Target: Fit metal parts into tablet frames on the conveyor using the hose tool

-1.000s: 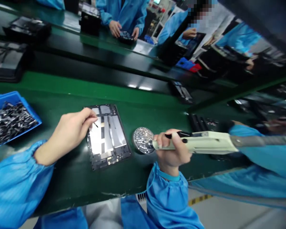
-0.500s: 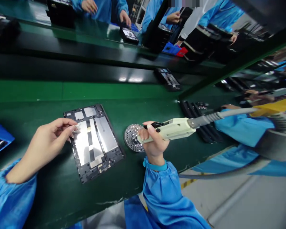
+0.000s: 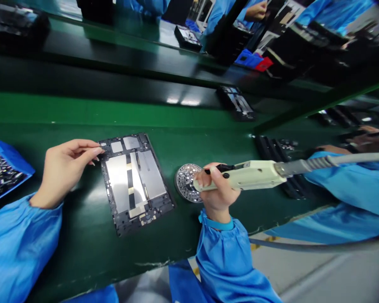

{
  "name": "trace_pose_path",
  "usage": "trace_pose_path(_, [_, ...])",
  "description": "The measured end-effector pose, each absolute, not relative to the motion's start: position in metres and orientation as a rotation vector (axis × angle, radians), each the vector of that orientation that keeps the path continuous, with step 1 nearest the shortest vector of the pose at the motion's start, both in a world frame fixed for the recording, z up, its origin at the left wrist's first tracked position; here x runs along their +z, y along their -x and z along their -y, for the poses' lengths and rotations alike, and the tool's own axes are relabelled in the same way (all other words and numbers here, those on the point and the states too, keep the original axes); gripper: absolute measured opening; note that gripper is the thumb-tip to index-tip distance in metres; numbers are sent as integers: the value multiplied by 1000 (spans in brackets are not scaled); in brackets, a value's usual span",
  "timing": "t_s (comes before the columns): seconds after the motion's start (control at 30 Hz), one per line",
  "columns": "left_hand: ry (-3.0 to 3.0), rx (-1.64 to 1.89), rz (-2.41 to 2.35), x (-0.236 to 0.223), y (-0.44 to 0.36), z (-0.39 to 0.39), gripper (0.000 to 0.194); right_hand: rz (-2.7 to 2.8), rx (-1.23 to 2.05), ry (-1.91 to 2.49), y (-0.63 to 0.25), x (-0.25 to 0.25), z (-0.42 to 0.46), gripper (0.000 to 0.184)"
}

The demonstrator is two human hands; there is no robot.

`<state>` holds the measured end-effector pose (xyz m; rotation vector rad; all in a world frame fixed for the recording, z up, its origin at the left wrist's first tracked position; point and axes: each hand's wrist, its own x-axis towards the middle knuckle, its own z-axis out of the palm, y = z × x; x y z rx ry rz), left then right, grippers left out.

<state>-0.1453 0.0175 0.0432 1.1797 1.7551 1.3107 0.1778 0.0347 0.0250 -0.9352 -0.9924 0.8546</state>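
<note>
An opened tablet [image 3: 151, 172] lies flat, its inside up, showing silvery battery panels and dark flex strips. My left hand [image 3: 70, 162] is at its upper left corner, thumb and forefinger pinched together; whether they grip the edge or some small thing, I cannot make out. My right hand [image 3: 219, 189] is wrapped round a pale electric screwdriver [image 3: 255, 174] with a cable at its rear. The front end of the screwdriver points down over a round perforated metal screw tray [image 3: 185, 174], right of the tablet. Its tip is hidden by the fingers.
A blue bin [image 3: 15, 158] of small dark parts stands at the left. Dark long parts [image 3: 276, 162] lie at the right, near another person's sleeve [image 3: 350, 176]. Another opened device [image 3: 236, 103] rests on the belt behind a raised green edge [image 3: 113, 111].
My left hand has shifted from the tablet's left side up to its upper left corner. My right hand still holds the screwdriver at the screw tray. The view has swung slightly left.
</note>
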Motion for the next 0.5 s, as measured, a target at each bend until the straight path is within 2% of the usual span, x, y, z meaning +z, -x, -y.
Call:
trace_pose_path(0.1, [-1048,1379,-1736,32,150,-27,26,982,902,923,-178,27,-34,24])
trace_pose_path(0.23, [-910,1400,-1777,19,154,-40,18,941,885,974,-179,30,-33,19])
trace_pose_path(0.5, [-987,1228,-1889,-4,157,-57,15,830,910,1096,-178,59,-28,32])
